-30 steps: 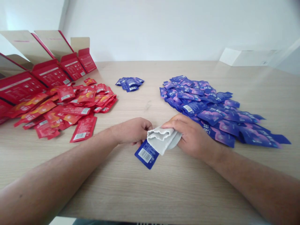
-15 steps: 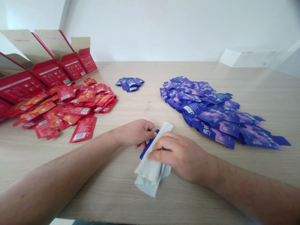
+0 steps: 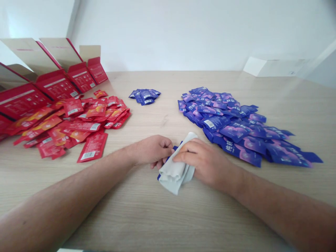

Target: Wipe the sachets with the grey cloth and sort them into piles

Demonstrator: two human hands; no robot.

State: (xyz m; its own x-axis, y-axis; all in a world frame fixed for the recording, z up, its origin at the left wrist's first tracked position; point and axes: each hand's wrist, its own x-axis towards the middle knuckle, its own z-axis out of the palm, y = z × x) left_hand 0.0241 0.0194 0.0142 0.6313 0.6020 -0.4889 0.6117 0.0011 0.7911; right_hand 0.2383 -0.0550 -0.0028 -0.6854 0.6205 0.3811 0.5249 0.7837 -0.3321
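Note:
My left hand (image 3: 156, 150) is closed, thumb and fingers pinching the left edge of a blue sachet (image 3: 175, 148) near the front middle of the table. A folded white cloth (image 3: 173, 175) lies over most of that sachet, so only blue slivers of it show. My right hand (image 3: 207, 159) grips the cloth from the right, fingers pressed on its top. The lower end of the cloth hangs loose in folds.
Red sachets (image 3: 86, 126) lie heaped on the left, before several open red boxes (image 3: 56, 84). Blue-purple sachets (image 3: 233, 129) make a large pile on the right. A smaller blue pile (image 3: 145, 96) sits at the back middle. A white box (image 3: 273, 67) stands at the back right.
My right hand has moved the cloth slightly up and to the right, across the blue sachet. My left hand has stayed nearly in place.

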